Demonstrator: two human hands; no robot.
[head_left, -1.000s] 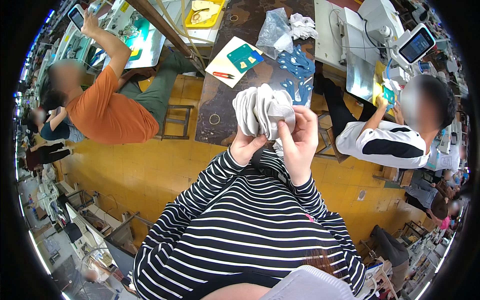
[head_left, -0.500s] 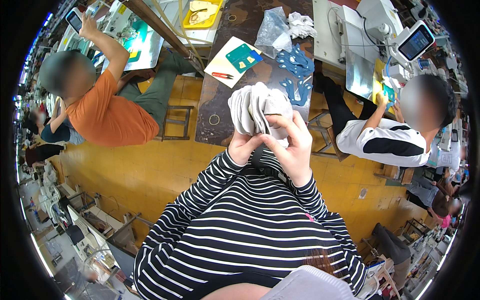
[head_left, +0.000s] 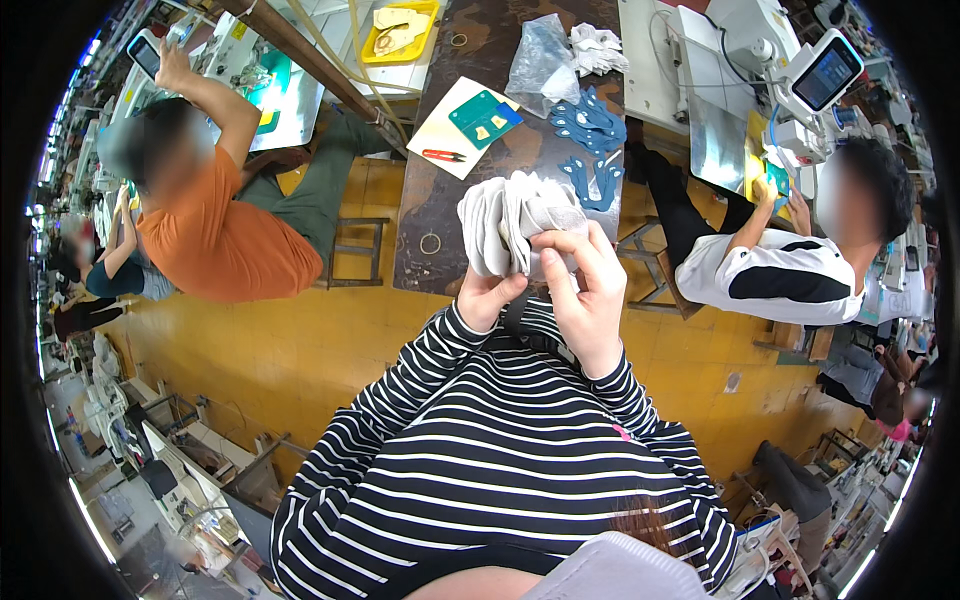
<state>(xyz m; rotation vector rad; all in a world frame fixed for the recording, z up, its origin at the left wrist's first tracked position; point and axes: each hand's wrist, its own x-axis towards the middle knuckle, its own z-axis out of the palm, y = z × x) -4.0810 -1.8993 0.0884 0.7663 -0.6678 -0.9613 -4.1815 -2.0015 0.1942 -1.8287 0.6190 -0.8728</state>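
Observation:
A thick bundle of pale grey-white fabric pieces (head_left: 492, 228) fans out between my hands, over the near edge of the table. My left hand (head_left: 487, 300) grips it from below, its thumb at the lower edge and its other fingers hidden behind. At the bundle's right side is my right hand (head_left: 592, 295), fingers curled round the pieces there. Its index finger lies against the layers, and the thumb stands a little apart from the left thumb. How many pieces lie between the right fingers is hidden.
The dark worn table (head_left: 425, 205) carries a cream sheet (head_left: 447, 120) with a green template (head_left: 478, 117) and red thread snips (head_left: 443, 155), blue cut pieces (head_left: 588, 125), a clear plastic bag (head_left: 538, 65) and a white bundle (head_left: 598, 50). Seated people in orange (head_left: 225, 230) and white (head_left: 775, 280) flank it.
My right thumb has come away from the left thumb and moved up and right, while the right fingers shifted slightly along the bundle. My left hand keeps its hold.

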